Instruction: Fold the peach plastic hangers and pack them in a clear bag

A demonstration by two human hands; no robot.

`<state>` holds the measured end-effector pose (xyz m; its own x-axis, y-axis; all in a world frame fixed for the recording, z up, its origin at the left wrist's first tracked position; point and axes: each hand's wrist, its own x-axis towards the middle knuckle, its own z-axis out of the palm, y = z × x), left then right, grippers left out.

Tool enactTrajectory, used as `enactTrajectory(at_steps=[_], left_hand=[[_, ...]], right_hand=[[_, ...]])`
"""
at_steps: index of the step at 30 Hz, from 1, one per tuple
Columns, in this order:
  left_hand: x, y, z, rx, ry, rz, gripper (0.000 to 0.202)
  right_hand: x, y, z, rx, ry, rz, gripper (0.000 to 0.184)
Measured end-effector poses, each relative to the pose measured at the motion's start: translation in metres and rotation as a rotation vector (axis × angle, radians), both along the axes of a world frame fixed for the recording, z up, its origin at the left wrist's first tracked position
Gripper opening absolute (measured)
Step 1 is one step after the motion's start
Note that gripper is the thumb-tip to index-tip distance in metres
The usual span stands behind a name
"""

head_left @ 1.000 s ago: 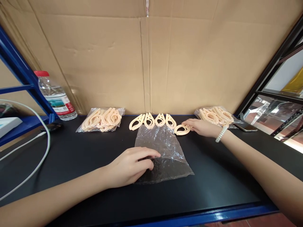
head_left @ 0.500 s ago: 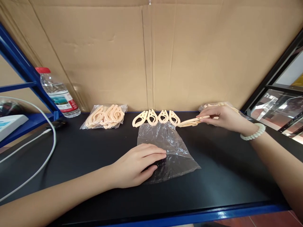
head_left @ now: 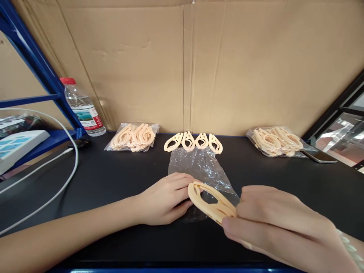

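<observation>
My left hand (head_left: 167, 199) lies on a clear plastic bag (head_left: 196, 165), fingers stretched out over it and the thumb a little apart. Close in front of me, my right hand (head_left: 278, 223) pinches a peach plastic folding hanger (head_left: 212, 203), folded up and tilted. Its looped end reaches the left hand's fingertips and hangs over the bag; whether they touch I cannot tell. Behind the bag's far edge stands a row of several folded hangers of the same kind (head_left: 188, 142). My right fingers hide the hanger's near end.
Bagged hangers lie at the back left (head_left: 133, 137) and back right (head_left: 275, 141), the latter beside a phone (head_left: 321, 155). A water bottle (head_left: 83, 110) stands at the left. A white cable (head_left: 66, 180) curves over the black tabletop (head_left: 127, 242). Cardboard (head_left: 136, 64) walls the back.
My right hand has brought the folding hanger from the back right to the near middle, beside my left hand. The bagged hangers at right now show fully. My left hand stays on the bag.
</observation>
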<state>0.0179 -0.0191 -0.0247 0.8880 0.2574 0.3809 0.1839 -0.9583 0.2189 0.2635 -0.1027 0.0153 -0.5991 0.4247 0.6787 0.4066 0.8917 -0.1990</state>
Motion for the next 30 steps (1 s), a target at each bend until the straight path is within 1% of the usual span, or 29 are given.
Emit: enactTrajectory(at_steps=[2, 6, 9, 12, 13, 15, 17, 18, 19, 22, 23, 24, 28, 30], left_hand=[[0.001, 0.000, 0.001, -0.008, -0.004, -0.002, 0.039], [0.001, 0.001, -0.001, 0.002, -0.005, 0.020, 0.040], [-0.001, 0.001, -0.004, 0.033, -0.011, 0.063, 0.041], [-0.001, 0.000, -0.004, 0.052, -0.019, 0.071, 0.044], [-0.001, 0.000, -0.004, 0.057, -0.024, 0.071, 0.045], [-0.001, -0.002, -0.003, 0.069, -0.029, 0.078, 0.047], [0.000, -0.003, -0.001, 0.078, -0.037, 0.081, 0.050], [0.000, -0.003, -0.001, 0.080, -0.042, 0.084, 0.052], [0.000, -0.004, -0.001, 0.081, -0.046, 0.085, 0.054], [0.000, -0.004, -0.001, 0.094, -0.031, 0.081, 0.057], [0.000, -0.004, -0.001, 0.100, -0.020, 0.078, 0.056], [0.000, -0.005, -0.001, 0.105, -0.008, 0.076, 0.055], [0.000, -0.005, 0.000, 0.125, 0.005, 0.071, 0.052], [0.001, -0.005, -0.001, 0.142, 0.004, 0.062, 0.053]], right_hand=[[0.001, -0.003, -0.004, 0.032, 0.024, -0.001, 0.029], [0.006, -0.001, -0.003, 0.104, 0.000, -0.042, 0.026], [0.007, 0.001, -0.007, 0.151, -0.089, 0.009, 0.023], [0.000, -0.001, -0.017, 0.203, -0.175, 0.028, 0.020], [-0.004, -0.003, -0.020, 0.217, -0.189, 0.002, 0.021], [-0.013, -0.008, -0.022, 0.224, -0.208, -0.097, 0.023], [-0.020, -0.012, -0.020, 0.220, -0.240, -0.190, 0.026], [-0.022, -0.012, -0.017, 0.223, -0.270, -0.197, 0.028], [-0.023, -0.010, -0.015, 0.236, -0.305, -0.164, 0.028], [-0.022, 0.002, -0.013, 0.300, -0.386, 0.002, 0.030], [-0.021, 0.007, -0.015, 0.315, -0.405, 0.028, 0.030], [-0.020, 0.011, -0.018, 0.322, -0.428, 0.024, 0.029], [-0.019, 0.018, -0.031, 0.338, -0.541, -0.148, 0.022], [-0.019, 0.018, -0.033, 0.350, -0.595, -0.214, 0.024]])
